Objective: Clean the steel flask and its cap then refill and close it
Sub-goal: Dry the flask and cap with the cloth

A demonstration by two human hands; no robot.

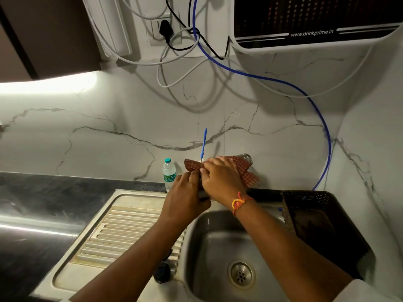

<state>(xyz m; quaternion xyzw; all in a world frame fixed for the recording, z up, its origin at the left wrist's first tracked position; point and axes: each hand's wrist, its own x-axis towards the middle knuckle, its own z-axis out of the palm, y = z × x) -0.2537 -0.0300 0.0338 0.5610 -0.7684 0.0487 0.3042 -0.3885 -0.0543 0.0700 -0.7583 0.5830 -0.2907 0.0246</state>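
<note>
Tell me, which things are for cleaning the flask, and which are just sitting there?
For the job: steel flask, checked cloth wrapped round it, left hand and right hand holding them, sink, dark round cap (probably the flask's) on the drainboard.

Just lying about: plastic water bottle, dark basket, blue-handled stick, blue hose.

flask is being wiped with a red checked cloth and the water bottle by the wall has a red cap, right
The cap of the water bottle is teal, not red, as the head view shows. The red checked cloth on the steel flask is right.
</note>
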